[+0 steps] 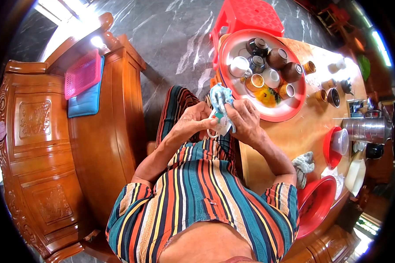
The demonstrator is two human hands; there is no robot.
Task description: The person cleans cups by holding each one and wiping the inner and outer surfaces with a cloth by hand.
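Over my lap, my left hand (pixel 195 120) grips a white cup (pixel 222 125) with a green patch, its fingers at the cup's handle side. My right hand (pixel 245 118) is closed on a light blue patterned cloth (pixel 221 97), bunched up at the cup's mouth. Some of the cloth hangs beside the cup, and my right fingers partly hide both. Just beyond my right hand lies a round red-rimmed tray (pixel 297 105) with several upturned cups and bowls, dark, brown, white and yellowish.
On the wooden table (pixel 272 144) are small cups, a metal pitcher (pixel 365 130), a red bowl (pixel 331 147), a grey cloth (pixel 303 164) and a red basin (pixel 314 206). A red stool (pixel 254 16) stands behind the tray. At left, a wooden bench (pixel 101 144) holds a pink basket (pixel 82 74).
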